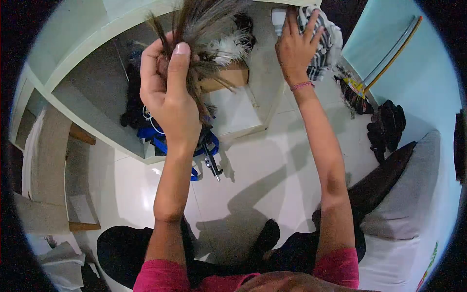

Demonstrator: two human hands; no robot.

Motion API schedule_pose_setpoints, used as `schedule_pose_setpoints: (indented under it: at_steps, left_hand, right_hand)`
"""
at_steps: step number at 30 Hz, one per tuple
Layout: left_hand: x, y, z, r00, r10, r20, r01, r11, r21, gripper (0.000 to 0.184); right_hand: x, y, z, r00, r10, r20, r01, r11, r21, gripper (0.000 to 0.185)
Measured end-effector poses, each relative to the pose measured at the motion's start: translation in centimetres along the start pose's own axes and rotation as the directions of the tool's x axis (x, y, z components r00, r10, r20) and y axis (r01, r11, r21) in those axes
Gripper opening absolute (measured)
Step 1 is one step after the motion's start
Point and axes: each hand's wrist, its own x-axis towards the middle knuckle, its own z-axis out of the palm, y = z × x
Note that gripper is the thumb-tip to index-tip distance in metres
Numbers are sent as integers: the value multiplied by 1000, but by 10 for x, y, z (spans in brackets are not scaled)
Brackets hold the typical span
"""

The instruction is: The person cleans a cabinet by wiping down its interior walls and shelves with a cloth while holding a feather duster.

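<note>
My left hand (170, 92) is closed around a bundle of brown and grey feathery strands (194, 29), with the thumb pressed over it at the upper left. The strands fan upward past the top edge, and some hang below my fingers. At the upper right, my right hand (297, 53) rests with its fingers spread on a black and white striped cloth (318, 65). Beside those fingers is a small white object (279, 18). White fluffy feathers (226, 48) lie behind the bundle, above a brown cardboard box (233, 78).
A curved white shelf unit (97, 127) spans the upper left. Blue straps and a black metal item (212, 163) lie on the tiled floor. At right are a broom (357, 90), dark cloth (386, 127) and a grey cushion (404, 199). A wooden-legged chair (51, 165) stands left.
</note>
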Motion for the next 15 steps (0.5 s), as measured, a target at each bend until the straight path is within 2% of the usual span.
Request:
schedule_pose_setpoints:
  at_steps: [2, 4, 6, 8, 10, 12, 14, 15]
  left_hand:
    - [5, -5, 1, 1000, -25, -15, 24, 999, -49, 22]
    - [4, -9, 2, 999, -48, -13, 47, 994, -100, 22]
    - [9, -14, 4, 998, -63, -11, 61, 986, -158, 22]
    - [8, -24, 1, 996, -93, 2, 92, 984, -152, 20]
    - [10, -26, -1, 992, -122, 19, 123, 977, -172, 19]
    - [13, -31, -5, 991, -107, 84, 120, 979, -167, 18]
    - [19, -34, -2, 991, -92, 93, 107, 981, -164, 18]
    - [21, -36, -2, 993, -66, 98, 81, 984, -158, 17]
  right_hand:
    - [-19, -5, 4, 999, -42, 33, 41, 999, 35, 42]
    - [-54, -9, 5, 991, -78, 105, 81, 996, -25, 40]
    - [-65, -12, 2, 964, -153, 218, 147, 988, 42, 42]
    - [-50, -10, 2, 957, -168, 235, 183, 982, -41, 42]
    - [-16, -11, 0, 970, -172, 170, 198, 969, -150, 39]
    - [-1, -11, -1, 950, -204, 235, 258, 940, -225, 39]
    - [4, -13, 4, 928, -144, 345, 260, 912, -317, 42]
    - [1, -13, 4, 929, -134, 344, 254, 909, -331, 39]
